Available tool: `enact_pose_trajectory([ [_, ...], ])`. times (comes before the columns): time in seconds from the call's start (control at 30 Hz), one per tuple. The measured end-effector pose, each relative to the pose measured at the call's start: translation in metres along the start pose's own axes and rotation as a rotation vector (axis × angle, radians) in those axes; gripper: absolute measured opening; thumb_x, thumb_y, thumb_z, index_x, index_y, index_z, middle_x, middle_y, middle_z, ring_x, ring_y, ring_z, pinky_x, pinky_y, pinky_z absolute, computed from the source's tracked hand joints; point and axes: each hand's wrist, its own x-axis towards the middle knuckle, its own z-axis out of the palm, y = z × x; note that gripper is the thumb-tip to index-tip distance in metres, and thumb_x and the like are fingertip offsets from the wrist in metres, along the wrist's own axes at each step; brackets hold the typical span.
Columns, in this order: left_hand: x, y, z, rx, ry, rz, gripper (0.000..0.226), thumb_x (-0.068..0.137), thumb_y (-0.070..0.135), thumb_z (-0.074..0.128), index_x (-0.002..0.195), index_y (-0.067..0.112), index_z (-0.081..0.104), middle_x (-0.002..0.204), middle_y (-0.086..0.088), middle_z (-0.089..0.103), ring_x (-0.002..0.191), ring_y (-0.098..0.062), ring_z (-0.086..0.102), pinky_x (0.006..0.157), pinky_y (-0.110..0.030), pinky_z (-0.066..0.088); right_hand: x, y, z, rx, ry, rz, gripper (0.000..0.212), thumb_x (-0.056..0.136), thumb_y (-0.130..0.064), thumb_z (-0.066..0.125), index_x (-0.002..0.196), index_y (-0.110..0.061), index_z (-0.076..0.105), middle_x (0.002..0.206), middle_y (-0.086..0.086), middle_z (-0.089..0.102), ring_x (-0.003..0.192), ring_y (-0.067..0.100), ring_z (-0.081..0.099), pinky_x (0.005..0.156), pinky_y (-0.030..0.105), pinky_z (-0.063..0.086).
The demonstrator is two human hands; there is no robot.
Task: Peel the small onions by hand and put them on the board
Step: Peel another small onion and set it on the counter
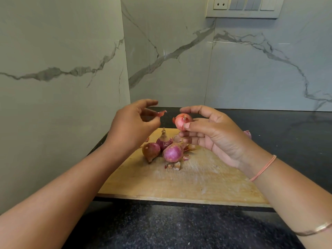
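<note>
Pinching a skin strip (161, 113) with left hand (133, 126) above the board (179, 182), at its far-left corner. Gripping an onion (181, 121) in right hand (213, 135), palm inward, above the board's far edge.

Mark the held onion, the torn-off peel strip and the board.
held onion (181, 121): head view, pink front face.
peel strip (162, 113): head view, middle of the strip.
board (179, 182): head view, bare wood toward the near edge.

Home kitchen: dark granite counter (269, 126), marble-look wall tiles (170, 60), switch panel (244, 7).
</note>
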Motion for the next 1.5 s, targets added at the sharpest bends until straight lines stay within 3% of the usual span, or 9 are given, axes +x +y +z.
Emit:
enact_pose_trajectory([
  [0.1, -0.004, 0.002, 0.002, 0.021, -0.119, 0.035, 0.055, 0.084, 0.025, 0.066, 0.135, 0.033, 0.047, 0.111, 0.017, 0.058, 0.086, 0.006, 0.060, 0.078, -0.019, 0.053, 0.000, 0.002, 0.000, -0.070, 0.006, -0.007, 0.032, 0.080, 0.000, 0.068, 0.109, -0.012, 0.064, 0.099, 0.015, 0.072, 0.079, 0.022, 0.065, 0.072, 0.031, 0.057],
  [0.2, -0.009, 0.006, 0.002, -0.083, -0.177, 0.054, 0.042, 0.080, 0.036, 0.065, 0.121, 0.029, 0.062, 0.100, 0.017, 0.067, 0.087, 0.004, 0.064, 0.080, -0.018, 0.054, 0.000, 0.004, 0.001, -0.088, 0.015, -0.019, 0.033, 0.079, 0.002, 0.069, 0.110, -0.009, 0.062, 0.100, 0.018, 0.071, 0.082, 0.025, 0.066, 0.073, 0.030, 0.058],
  [0.3, -0.013, 0.009, 0.003, -0.105, -0.207, 0.104, 0.028, 0.080, 0.032, 0.067, 0.107, 0.027, 0.069, 0.086, 0.017, 0.070, 0.080, 0.006, 0.065, 0.073, -0.013, 0.053, 0.001, 0.007, 0.002, -0.107, 0.025, -0.041, 0.033, 0.078, 0.002, 0.069, 0.109, -0.006, 0.061, 0.097, 0.019, 0.071, 0.085, 0.028, 0.068, 0.075, 0.032, 0.059],
  [0.53, -0.013, 0.007, 0.007, -0.068, -0.162, 0.144, 0.022, 0.083, 0.018, 0.065, 0.103, 0.023, 0.072, 0.085, 0.015, 0.071, 0.076, 0.003, 0.066, 0.073, -0.017, 0.055, 0.001, 0.008, 0.004, -0.206, 0.031, -0.070, 0.031, 0.077, -0.001, 0.073, 0.104, -0.010, 0.061, 0.091, 0.012, 0.074, 0.083, 0.025, 0.070, 0.076, 0.036, 0.058],
  [0.73, -0.010, 0.004, 0.009, -0.002, -0.077, 0.192, 0.018, 0.084, 0.013, 0.065, 0.097, 0.021, 0.074, 0.079, 0.018, 0.069, 0.072, 0.004, 0.065, 0.067, -0.011, 0.052, -0.001, 0.007, 0.007, -0.189, 0.013, -0.061, 0.032, 0.076, -0.001, 0.074, 0.105, -0.010, 0.061, 0.091, 0.012, 0.073, 0.081, 0.026, 0.071, 0.074, 0.037, 0.059],
  [0.97, -0.009, 0.003, 0.007, -0.010, -0.021, 0.207, 0.012, 0.084, 0.013, 0.067, 0.086, 0.024, 0.072, 0.070, 0.015, 0.067, 0.062, -0.001, 0.064, 0.057, -0.012, 0.051, -0.001, 0.006, 0.006, -0.070, -0.035, -0.043, 0.030, 0.083, 0.005, 0.064, 0.110, -0.009, 0.063, 0.099, 0.020, 0.070, 0.078, 0.024, 0.067, 0.075, 0.031, 0.058],
  [1.1, -0.012, 0.006, 0.008, -0.112, -0.057, 0.174, 0.012, 0.082, 0.021, 0.067, 0.085, 0.032, 0.069, 0.072, 0.014, 0.070, 0.067, 0.000, 0.065, 0.063, -0.014, 0.053, 0.002, 0.008, 0.006, 0.006, 0.000, -0.033, 0.028, 0.086, 0.004, 0.060, 0.111, -0.009, 0.065, 0.101, 0.018, 0.069, 0.083, 0.024, 0.066, 0.078, 0.031, 0.058],
  [1.37, -0.014, 0.006, 0.011, -0.094, -0.040, 0.217, 0.008, 0.082, 0.017, 0.069, 0.081, 0.025, 0.067, 0.072, 0.012, 0.067, 0.067, -0.002, 0.064, 0.062, -0.013, 0.051, 0.001, 0.009, 0.008, -0.052, 0.014, -0.062, 0.026, 0.079, -0.007, 0.071, 0.104, -0.011, 0.065, 0.090, 0.012, 0.065, 0.072, 0.020, 0.058, 0.065, 0.026, 0.052],
  [1.5, -0.013, 0.005, 0.011, -0.060, -0.028, 0.255, 0.002, 0.081, 0.017, 0.065, 0.082, 0.017, 0.067, 0.071, 0.008, 0.066, 0.067, -0.009, 0.063, 0.062, -0.022, 0.053, 0.000, 0.007, 0.010, -0.069, 0.013, -0.040, 0.027, 0.082, -0.006, 0.068, 0.108, -0.011, 0.061, 0.089, 0.013, 0.064, 0.066, 0.018, 0.059, 0.059, 0.026, 0.052],
])
